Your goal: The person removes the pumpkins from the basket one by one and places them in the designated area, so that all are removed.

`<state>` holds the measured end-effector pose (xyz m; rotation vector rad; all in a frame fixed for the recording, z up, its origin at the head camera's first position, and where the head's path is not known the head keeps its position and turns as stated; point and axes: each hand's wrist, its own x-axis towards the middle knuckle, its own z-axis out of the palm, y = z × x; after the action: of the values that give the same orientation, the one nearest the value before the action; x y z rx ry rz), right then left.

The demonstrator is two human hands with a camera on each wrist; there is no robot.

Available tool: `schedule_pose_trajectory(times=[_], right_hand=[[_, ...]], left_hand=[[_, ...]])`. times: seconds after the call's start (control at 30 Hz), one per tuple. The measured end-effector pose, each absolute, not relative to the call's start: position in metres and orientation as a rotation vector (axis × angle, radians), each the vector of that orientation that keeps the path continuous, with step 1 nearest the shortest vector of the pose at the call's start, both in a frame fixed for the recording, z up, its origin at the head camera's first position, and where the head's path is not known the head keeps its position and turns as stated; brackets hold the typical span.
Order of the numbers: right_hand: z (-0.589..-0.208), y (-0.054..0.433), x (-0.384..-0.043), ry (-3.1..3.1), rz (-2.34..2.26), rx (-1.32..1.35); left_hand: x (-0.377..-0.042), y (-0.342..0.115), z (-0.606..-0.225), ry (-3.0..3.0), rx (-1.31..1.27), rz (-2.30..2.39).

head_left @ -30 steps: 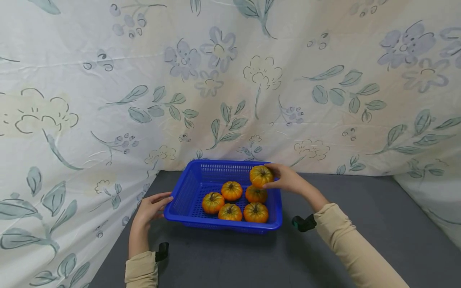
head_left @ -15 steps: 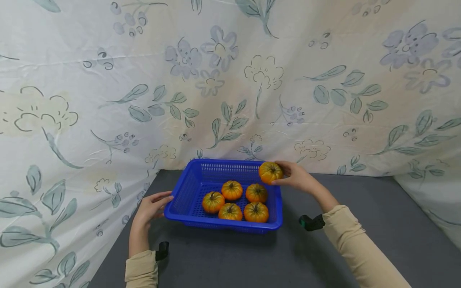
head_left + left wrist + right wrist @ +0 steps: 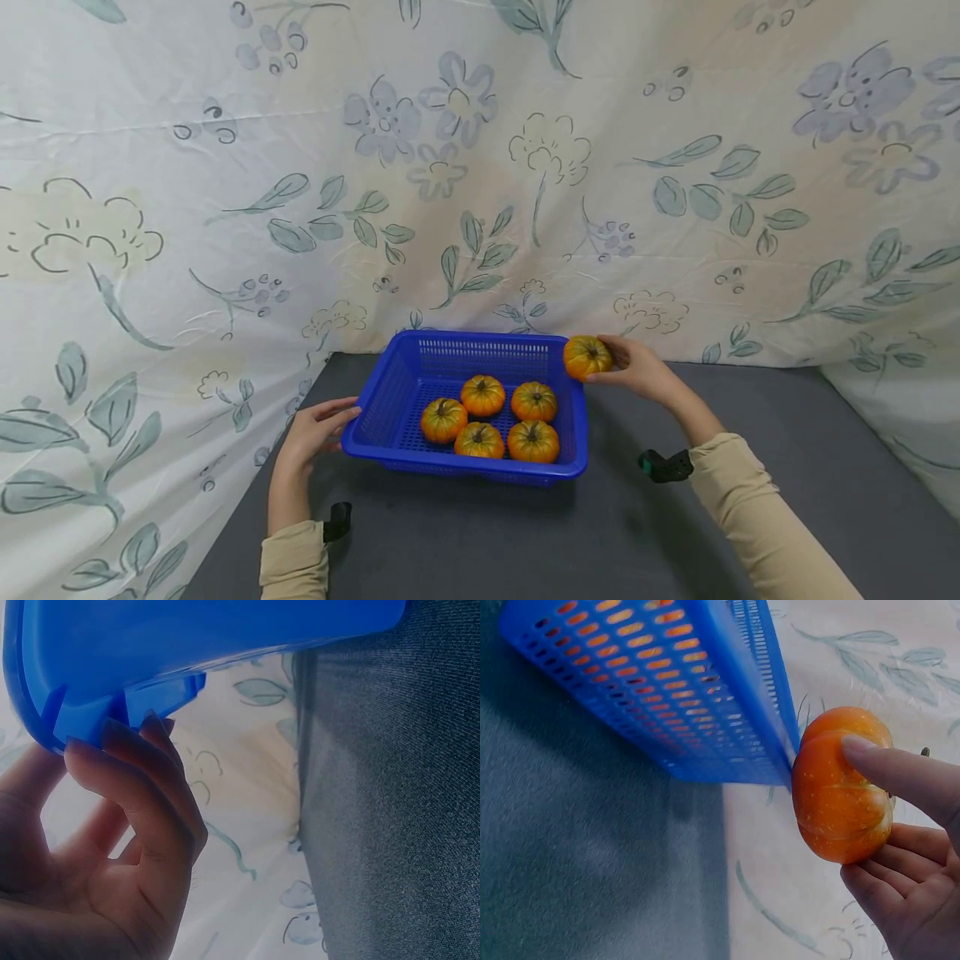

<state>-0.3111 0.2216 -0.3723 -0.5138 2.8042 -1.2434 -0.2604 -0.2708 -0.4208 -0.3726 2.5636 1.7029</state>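
Observation:
A blue plastic basket (image 3: pixel 465 468) with slotted walls holds several small orange pumpkins (image 3: pixel 483 396). At its left end, my left hand (image 3: pixel 313 433) grips the rim; in the left wrist view its curled fingers (image 3: pixel 124 772) reach under the blue edge. My right hand (image 3: pixel 645 371) pinches another pumpkin (image 3: pixel 587 358) over the basket's back right corner. Seen from the right wrist, the thumb lies on one side of that pumpkin (image 3: pixel 840 787) and the fingers on the other. It appears close to the rim; whether they touch I cannot tell.
The basket stands on a dark grey table (image 3: pixel 480 542). A floral cloth (image 3: pixel 480 167) hangs behind and along the left side. A dark strap-like device (image 3: pixel 663 467) sits at the right wrist, and another (image 3: pixel 337 522) at the left.
My right hand has carried its pumpkin rightward and slightly up, from above the other pumpkins to the basket's back right corner. The left hand and the basket have stayed put.

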Motion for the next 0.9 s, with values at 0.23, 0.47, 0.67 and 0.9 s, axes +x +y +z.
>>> schedule_pose_trajectory(times=[0.23,0.47,0.67,0.9], right_hand=[[-0.382,0.232,-0.314,2.823,-1.231,-0.425],[-0.392,0.243,-0.317,2.829,-1.257,-0.447],[-0.401,0.25,-0.318,2.877,-1.205,-0.461],[-0.415,0.255,-0.32,2.942,-1.079,-0.421]], left_hand=[[-0.262,-0.272,-0.422,2.551,-0.379,1.706],[-0.262,-0.272,-0.421,2.544,-0.377,1.703],[-0.261,-0.271,-0.42,2.545,-0.38,1.699],[-0.26,-0.27,-0.419,2.551,-0.376,1.687]])
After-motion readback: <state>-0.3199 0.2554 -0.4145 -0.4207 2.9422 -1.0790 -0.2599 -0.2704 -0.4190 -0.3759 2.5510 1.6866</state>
